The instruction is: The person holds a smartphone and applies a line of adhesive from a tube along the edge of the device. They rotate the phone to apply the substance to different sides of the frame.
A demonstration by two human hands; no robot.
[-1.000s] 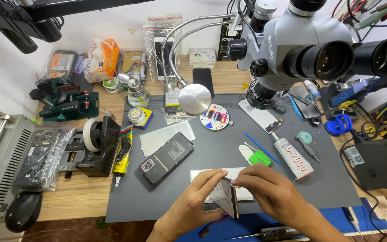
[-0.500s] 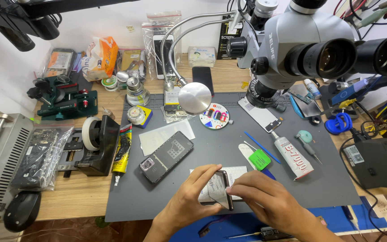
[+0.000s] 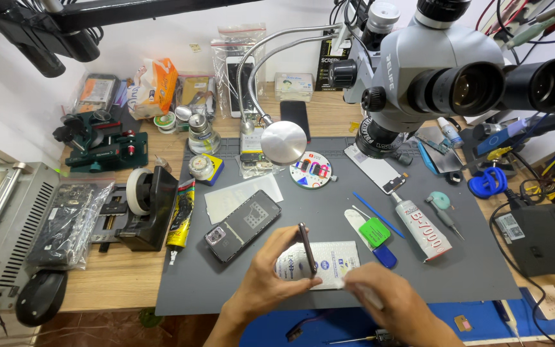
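My left hand [image 3: 270, 283] grips a dark slim phone [image 3: 304, 247] and holds it on edge, upright, above the grey work mat [image 3: 329, 205]. Under it on the mat lies a white printed packet [image 3: 336, 258]. My right hand [image 3: 393, 310] is just right of the phone and apart from it. It is blurred, with its fingers pinched on a small white piece that I cannot make out clearly.
A second phone [image 3: 242, 225] lies back up to the left. A white glue tube [image 3: 422, 228], a green scraper [image 3: 374, 230] and a blue stick lie to the right. A microscope [image 3: 431, 71] hangs over the far mat. At the left stands a tape dispenser [image 3: 149, 205].
The phone has been turned from tilted to standing on edge in my left hand. My right hand has come off it and pulled back toward me and to the right.
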